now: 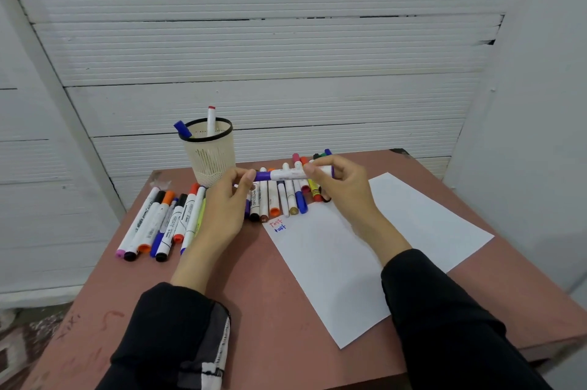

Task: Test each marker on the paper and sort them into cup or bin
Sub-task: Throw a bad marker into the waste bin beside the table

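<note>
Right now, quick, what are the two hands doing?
Left hand: fingers pinch the purple cap end of the purple marker.
Right hand: fingers curl round the white barrel of the same marker.

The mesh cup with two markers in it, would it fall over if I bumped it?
Probably yes. The mesh cup looks thin and light, and it narrows toward its base. The red-tipped marker and blue marker stick out above the rim, which likely makes it top-heavy. It would probably slide or tip on the smooth table.
</note>
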A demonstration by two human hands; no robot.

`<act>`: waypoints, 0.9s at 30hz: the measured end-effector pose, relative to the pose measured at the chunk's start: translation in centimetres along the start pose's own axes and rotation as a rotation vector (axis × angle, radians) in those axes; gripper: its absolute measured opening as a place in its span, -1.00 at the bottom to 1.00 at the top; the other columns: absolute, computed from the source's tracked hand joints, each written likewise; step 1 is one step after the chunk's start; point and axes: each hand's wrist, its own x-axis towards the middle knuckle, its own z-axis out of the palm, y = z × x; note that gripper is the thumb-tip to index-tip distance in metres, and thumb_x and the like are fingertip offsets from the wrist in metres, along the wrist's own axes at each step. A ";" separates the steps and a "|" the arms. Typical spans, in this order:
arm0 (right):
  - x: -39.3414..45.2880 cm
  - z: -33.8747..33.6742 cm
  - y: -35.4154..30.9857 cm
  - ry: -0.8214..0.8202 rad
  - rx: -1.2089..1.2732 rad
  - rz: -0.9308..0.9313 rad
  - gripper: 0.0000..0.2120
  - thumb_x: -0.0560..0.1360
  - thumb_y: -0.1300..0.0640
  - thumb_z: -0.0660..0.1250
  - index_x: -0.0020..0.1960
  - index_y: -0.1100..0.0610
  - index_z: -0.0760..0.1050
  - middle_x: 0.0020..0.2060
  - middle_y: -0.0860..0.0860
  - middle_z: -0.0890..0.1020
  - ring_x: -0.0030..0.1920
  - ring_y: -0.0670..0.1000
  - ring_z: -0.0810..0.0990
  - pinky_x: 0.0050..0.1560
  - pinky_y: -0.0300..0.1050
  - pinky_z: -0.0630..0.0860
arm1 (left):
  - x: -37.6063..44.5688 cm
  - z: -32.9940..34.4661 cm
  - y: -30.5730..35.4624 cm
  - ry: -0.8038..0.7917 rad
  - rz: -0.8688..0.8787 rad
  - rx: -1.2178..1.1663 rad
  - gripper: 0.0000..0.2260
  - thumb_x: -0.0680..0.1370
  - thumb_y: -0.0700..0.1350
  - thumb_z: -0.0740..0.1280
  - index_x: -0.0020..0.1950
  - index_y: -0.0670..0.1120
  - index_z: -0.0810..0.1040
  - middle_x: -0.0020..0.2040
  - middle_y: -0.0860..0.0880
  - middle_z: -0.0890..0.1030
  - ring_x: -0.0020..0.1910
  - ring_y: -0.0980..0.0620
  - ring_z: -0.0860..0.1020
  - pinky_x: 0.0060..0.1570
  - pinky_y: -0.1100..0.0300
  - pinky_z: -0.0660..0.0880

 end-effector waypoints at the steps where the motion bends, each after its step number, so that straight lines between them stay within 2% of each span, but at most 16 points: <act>1: 0.1 0.0 -0.2 0.042 0.077 0.038 -0.70 0.48 0.08 0.44 0.00 0.34 0.59 -0.45 -0.06 0.44 -0.45 -0.16 0.39 -0.36 -0.32 0.37 | -0.2 0.2 0.2 0.013 0.027 0.049 -0.78 0.62 0.08 0.17 0.00 0.01 0.54 -0.14 0.14 0.58 -0.15 0.23 0.52 -0.23 0.35 0.39; 3: 0.1 -0.3 -0.4 0.134 0.209 0.100 -0.63 0.47 0.02 0.44 -0.04 0.37 0.55 -0.44 -0.03 0.36 -0.43 -0.11 0.32 -0.31 -0.22 0.34 | -0.7 1.1 0.8 0.050 0.071 0.095 -0.76 0.63 0.09 0.16 -0.01 -0.01 0.55 -0.17 0.10 0.57 -0.17 0.20 0.50 -0.22 0.31 0.39; 5: -0.2 -1.9 -1.1 0.238 0.272 0.112 -0.65 0.50 0.00 0.41 -0.04 0.32 0.57 -0.43 -0.04 0.36 -0.43 -0.10 0.28 -0.28 -0.20 0.32 | -1.2 3.2 2.2 0.032 0.088 0.083 -0.77 0.64 0.04 0.16 -0.03 -0.03 0.54 -0.19 0.03 0.57 -0.24 0.19 0.48 -0.26 0.26 0.41; 8: -0.4 -5.6 -2.5 0.373 0.174 0.030 -0.54 0.53 -0.07 0.36 -0.01 0.39 0.52 -0.45 -0.04 0.38 -0.42 -0.06 0.29 -0.30 -0.17 0.34 | -1.6 7.5 5.1 -0.076 0.140 0.080 -0.79 0.65 -0.01 0.17 -0.12 -0.01 0.50 -0.27 0.03 0.53 -0.30 0.09 0.46 -0.24 0.05 0.43; 11: -1.7 -11.8 -3.9 0.521 0.006 -0.085 -0.48 0.51 -0.15 0.35 -0.12 0.37 0.45 -0.36 0.09 0.37 -0.35 0.05 0.32 -0.27 -0.03 0.33 | -2.9 13.3 9.4 -0.192 0.215 0.066 -0.81 0.63 -0.04 0.18 -0.13 0.01 0.50 -0.21 0.11 0.54 -0.23 0.07 0.48 -0.23 0.09 0.40; 13: -3.2 -16.3 -4.4 0.605 -0.123 -0.121 -0.54 0.54 -0.11 0.32 -0.22 0.30 0.40 -0.39 0.08 0.37 -0.36 0.02 0.33 -0.29 -0.07 0.33 | -4.1 17.4 12.0 -0.289 0.240 0.080 -0.83 0.63 -0.02 0.18 -0.08 0.00 0.52 -0.14 0.10 0.56 -0.20 0.07 0.50 -0.19 0.10 0.42; 15: -5.2 -20.7 -4.5 0.692 -0.256 -0.127 -0.61 0.58 -0.04 0.30 -0.32 0.15 0.32 -0.44 -0.04 0.34 -0.42 -0.12 0.30 -0.33 -0.29 0.29 | -5.6 21.5 14.0 -0.383 0.261 0.123 -0.84 0.63 -0.02 0.19 -0.05 -0.01 0.53 -0.11 0.07 0.58 -0.16 0.04 0.53 -0.15 0.09 0.45; 17: -7.4 -24.6 -3.9 0.748 -0.365 -0.100 -0.62 0.59 -0.01 0.29 -0.33 0.06 0.28 -0.46 -0.10 0.31 -0.46 -0.16 0.28 -0.36 -0.36 0.27 | -7.4 25.2 15.7 -0.463 0.296 0.152 -0.84 0.62 -0.04 0.18 -0.04 -0.04 0.52 -0.10 0.02 0.58 -0.13 -0.01 0.54 -0.12 0.05 0.49; 21: -11.6 -30.0 -0.1 0.725 -0.556 0.076 -0.70 0.61 -0.06 0.23 -0.24 0.04 0.33 -0.45 -0.13 0.35 -0.45 -0.16 0.31 -0.33 -0.30 0.29 | -10.0 29.8 17.3 -0.507 0.400 0.296 -0.83 0.60 -0.09 0.19 -0.01 -0.10 0.56 -0.03 -0.06 0.61 -0.03 -0.09 0.53 -0.06 0.06 0.45; 25: -15.5 -33.6 5.6 0.649 -0.703 0.305 -0.73 0.61 -0.09 0.18 -0.07 0.11 0.42 -0.40 -0.07 0.42 -0.37 -0.06 0.39 -0.30 -0.13 0.32 | -11.4 32.6 17.0 -0.585 0.419 0.448 -0.78 0.57 -0.01 0.21 0.03 -0.06 0.60 0.06 -0.07 0.61 0.12 -0.14 0.50 0.19 -0.03 0.36; 27: -17.2 -34.6 8.5 0.592 -0.744 0.424 -0.73 0.61 -0.07 0.16 -0.03 0.13 0.43 -0.35 -0.04 0.46 -0.31 0.00 0.44 -0.27 -0.09 0.34 | -12.0 33.1 16.6 -0.652 0.426 0.503 -0.76 0.58 0.08 0.18 0.00 0.00 0.59 0.01 -0.01 0.61 0.10 -0.09 0.51 0.35 -0.08 0.18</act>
